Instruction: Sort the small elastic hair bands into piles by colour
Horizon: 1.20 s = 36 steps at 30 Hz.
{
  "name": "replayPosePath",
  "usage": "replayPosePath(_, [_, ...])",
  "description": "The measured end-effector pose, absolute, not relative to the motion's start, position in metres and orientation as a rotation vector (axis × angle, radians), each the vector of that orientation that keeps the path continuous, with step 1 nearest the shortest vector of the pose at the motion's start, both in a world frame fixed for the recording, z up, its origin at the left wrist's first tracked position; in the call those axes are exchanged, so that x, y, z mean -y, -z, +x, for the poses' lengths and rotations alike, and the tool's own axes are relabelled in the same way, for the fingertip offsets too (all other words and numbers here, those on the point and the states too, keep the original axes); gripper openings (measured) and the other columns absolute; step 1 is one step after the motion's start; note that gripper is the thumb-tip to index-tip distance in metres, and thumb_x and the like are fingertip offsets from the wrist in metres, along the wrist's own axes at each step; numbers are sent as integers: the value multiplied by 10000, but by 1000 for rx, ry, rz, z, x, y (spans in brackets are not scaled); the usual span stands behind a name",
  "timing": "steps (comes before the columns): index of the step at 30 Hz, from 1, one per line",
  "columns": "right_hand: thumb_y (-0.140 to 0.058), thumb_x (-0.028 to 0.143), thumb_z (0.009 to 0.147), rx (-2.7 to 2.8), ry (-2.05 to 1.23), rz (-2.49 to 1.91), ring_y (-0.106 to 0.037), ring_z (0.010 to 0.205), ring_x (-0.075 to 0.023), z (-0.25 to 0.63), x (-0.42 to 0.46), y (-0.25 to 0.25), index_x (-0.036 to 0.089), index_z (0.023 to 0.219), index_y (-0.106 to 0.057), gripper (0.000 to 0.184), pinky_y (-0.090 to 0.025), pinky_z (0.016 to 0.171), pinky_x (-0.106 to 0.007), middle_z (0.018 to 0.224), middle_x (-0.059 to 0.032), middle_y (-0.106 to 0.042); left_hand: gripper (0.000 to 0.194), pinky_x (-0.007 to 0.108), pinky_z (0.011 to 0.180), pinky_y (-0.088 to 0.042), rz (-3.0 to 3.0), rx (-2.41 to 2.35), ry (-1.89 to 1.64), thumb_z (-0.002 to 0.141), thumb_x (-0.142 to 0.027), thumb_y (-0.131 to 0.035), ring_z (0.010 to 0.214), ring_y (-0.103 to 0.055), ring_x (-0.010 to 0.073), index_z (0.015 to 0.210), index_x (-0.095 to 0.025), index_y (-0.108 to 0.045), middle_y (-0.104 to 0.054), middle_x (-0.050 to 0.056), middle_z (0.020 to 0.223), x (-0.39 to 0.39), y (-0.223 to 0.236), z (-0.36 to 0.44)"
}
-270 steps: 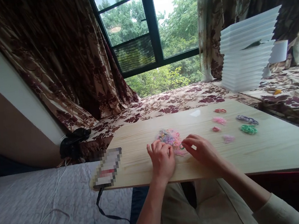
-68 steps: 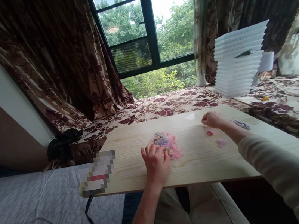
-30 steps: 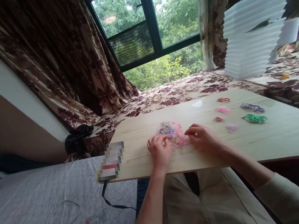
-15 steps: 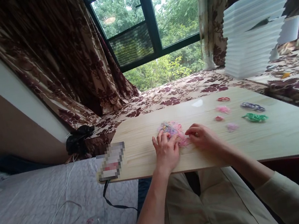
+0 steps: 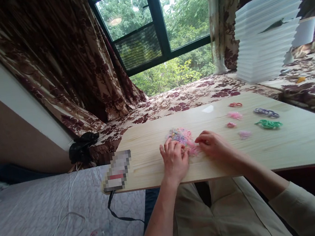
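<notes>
A loose heap of small, thin, many-coloured bands [image 5: 181,134], mostly pink, lilac and yellowish, lies on the pale wooden board [image 5: 150,167]. My left hand [image 5: 174,158] rests over the heap's near left side, its fingers bent and spread apart, covering part of it. At the heap's right edge, my right hand [image 5: 211,143] has its thumb and index finger pinched together. What sits between those fingertips is too small to make out. Right of that hand are small sorted groups: a pink bunch [image 5: 235,115], a lilac bunch [image 5: 244,134] and a reddish-pink one [image 5: 231,125].
Farther right lie green bands [image 5: 269,124], purple-and-white bands [image 5: 266,112] and red bands [image 5: 235,104]. A blurred-out phone-like device [image 5: 118,170] lies at the board's left edge, a black strap [image 5: 122,217] hanging from it. White pleated sheets [image 5: 264,37] stand behind, right of the window.
My left hand has shifted slightly left, and its fingers have moved a little on the heap. The right hand stays at nearly the same spot, still pinched.
</notes>
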State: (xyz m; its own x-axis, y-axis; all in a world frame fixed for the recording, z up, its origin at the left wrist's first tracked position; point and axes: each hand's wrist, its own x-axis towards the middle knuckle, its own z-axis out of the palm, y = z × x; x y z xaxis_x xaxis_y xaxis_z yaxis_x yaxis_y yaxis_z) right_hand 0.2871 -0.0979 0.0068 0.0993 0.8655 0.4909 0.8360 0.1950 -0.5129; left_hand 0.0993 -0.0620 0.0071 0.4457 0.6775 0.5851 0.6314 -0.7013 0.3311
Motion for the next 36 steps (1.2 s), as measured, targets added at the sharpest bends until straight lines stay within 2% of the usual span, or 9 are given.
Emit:
replayPosePath(8, [-506,130,779,1715,-80,-1591,-650,820,-188,289,99,-7,191,813,-754,258,-489,783,-312,873,-81,-706,94,539,1110,-326,2572,-1205,-1172,837,-119,-587,1230,-503,264,800,-201,-613,-685,39,992,61,-7,99])
replayPosePath(18, [-487,155,771,1678,-118,-1556,-651,810,-187,287,101,-10,203,840,-749,275,-503,771,-317,857,-69,-701,138,563,1100,-326,2546,-1139,-1271,820,-134,-586,1226,-503,282,880,-213,-682,-677,54,1000,63,-7,101])
replayPosePath(24, [-490,151,765,1678,-125,-1555,-642,786,-185,286,101,-10,196,829,-746,267,-502,759,-325,842,-71,-697,108,588,1100,-312,2571,-1121,-1227,786,-151,-649,1223,-502,291,815,-238,-706,-668,41,985,65,-9,101])
replayPosePath(36, [-479,154,831,1745,-79,-1528,-644,844,-207,283,106,-13,200,869,-731,259,-504,780,-341,873,-75,-703,129,558,1114,-303,2496,-1186,-1276,831,-115,-591,1221,-526,270,821,-221,-663,-700,31,983,66,-10,100])
